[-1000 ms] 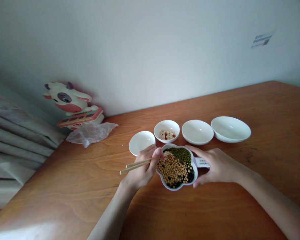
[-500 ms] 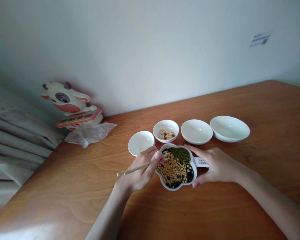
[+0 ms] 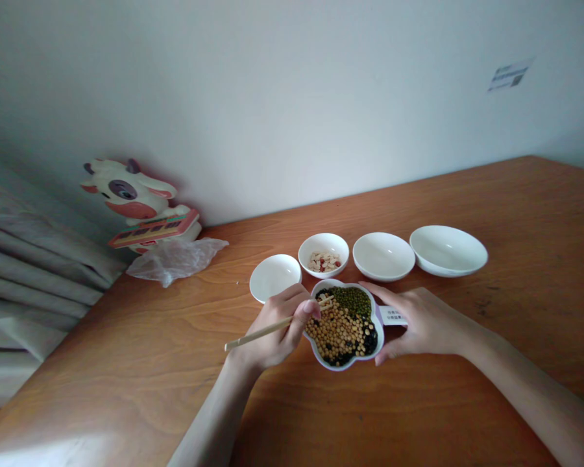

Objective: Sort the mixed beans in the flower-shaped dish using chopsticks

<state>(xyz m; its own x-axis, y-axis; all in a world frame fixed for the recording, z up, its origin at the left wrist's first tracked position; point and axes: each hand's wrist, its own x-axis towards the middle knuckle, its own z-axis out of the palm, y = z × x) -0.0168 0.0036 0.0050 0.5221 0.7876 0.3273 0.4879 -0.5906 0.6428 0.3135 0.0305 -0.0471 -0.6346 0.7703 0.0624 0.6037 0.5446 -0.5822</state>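
Note:
Wooden chopsticks (image 3: 260, 333) are gripped in my left hand (image 3: 282, 327), their tips down among the beans at the left side of a flower-shaped bowl (image 3: 339, 368). That bowl is white and lilac, with yellow soybeans (image 3: 339, 327), green mung beans (image 3: 353, 299) and black beans (image 3: 370, 342) in it. My right hand (image 3: 413, 324) steadies the bowl from the right, thumb and forefinger around its labelled handle (image 3: 392, 316). Part of the bowl's left rim is hidden behind my left fingers.
Behind the bowl stand white bowls: a left one (image 3: 272, 275), one with pale and reddish pieces (image 3: 324, 241), a third (image 3: 383, 253) and a larger one (image 3: 448, 250). A cow toy with keyboard (image 3: 141, 201) and a clear plastic bag (image 3: 178, 259) lie at the left by the wall.
The chopsticks have shifted slightly, their back ends a little lower and further left. My right hand and the bowl hold their place.

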